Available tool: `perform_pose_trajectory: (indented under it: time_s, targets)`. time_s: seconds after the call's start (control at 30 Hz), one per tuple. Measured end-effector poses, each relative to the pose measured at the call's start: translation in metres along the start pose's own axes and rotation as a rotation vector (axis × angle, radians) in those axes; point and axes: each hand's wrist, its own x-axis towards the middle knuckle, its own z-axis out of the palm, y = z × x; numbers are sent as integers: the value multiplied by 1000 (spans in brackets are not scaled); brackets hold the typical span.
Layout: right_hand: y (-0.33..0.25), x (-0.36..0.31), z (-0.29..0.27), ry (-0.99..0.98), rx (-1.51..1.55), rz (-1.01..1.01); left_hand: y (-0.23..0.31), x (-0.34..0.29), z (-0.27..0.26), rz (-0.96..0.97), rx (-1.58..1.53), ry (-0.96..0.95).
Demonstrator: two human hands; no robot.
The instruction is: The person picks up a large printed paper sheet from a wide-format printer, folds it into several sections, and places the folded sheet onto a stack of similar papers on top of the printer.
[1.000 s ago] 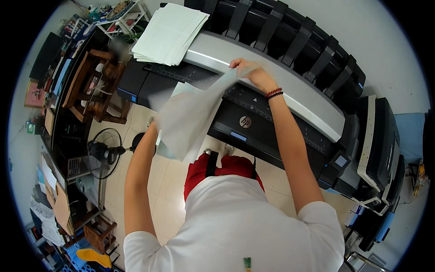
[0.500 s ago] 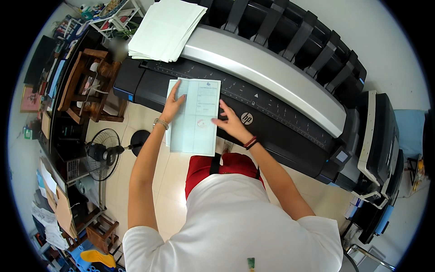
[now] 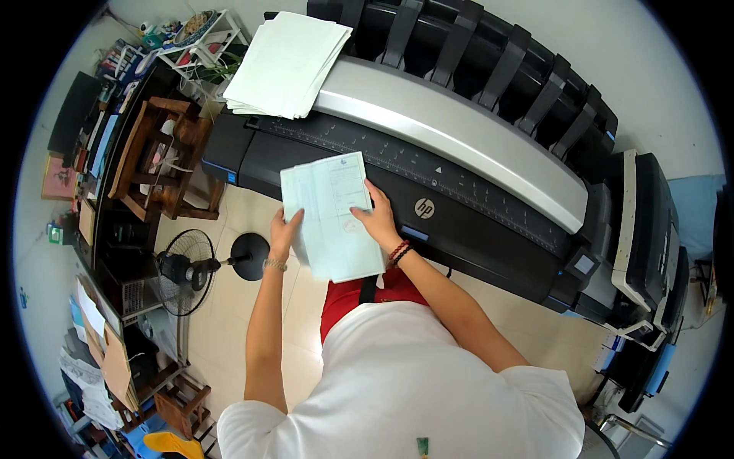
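Between my hands is a pale green-blue printed paper form (image 3: pixel 325 229) with fold creases and a round red stamp; its sheets look layered at the lower edge. My left hand (image 3: pixel 284 229) grips its left edge, thumb on top and fingers behind. On the right edge my right hand (image 3: pixel 376 216) holds it the same way, thumb near the stamp. The paper is tilted slightly, in front of the near edge of a large black and silver wide-format printer (image 3: pixel 474 222). A stack of pale green sheets (image 3: pixel 290 65) lies on the printer's left end.
On the left stand a black fan (image 3: pixel 187 271) and a wooden chair (image 3: pixel 164 161) beside a cluttered desk. A small screen panel (image 3: pixel 582 265) sits at the printer's right end. Black curved arms (image 3: pixel 505 65) rise behind its silver cover. Tiled floor shows below.
The form has come nearer to me and tilted. My right hand has closed on its right edge, and my left hand has slid down the left edge from near the top.
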Motion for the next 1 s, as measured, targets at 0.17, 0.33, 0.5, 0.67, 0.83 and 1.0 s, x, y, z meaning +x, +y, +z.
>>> perform_pose_trajectory:
  time_s: [0.17,0.33,0.5,0.67,0.83,1.0]
  targets:
    - [1,0,14,-112,-40,61,31,-41,-6,-23,-175,-237]
    - [-85,6,25,-348,37,27,91,-58,16,323,30,-209]
    - [-144,83,16,-567,1001,183,225,-72,55,833,699,17]
    - [-189,223,5,-365,1180,247,288,71,51,1029,1075,402]
    - [-16,269,-27,-32,393,-21,226,220,75,793,1456,140]
    - [58,77,-66,-186,721,161,164,196,54,777,1621,316]
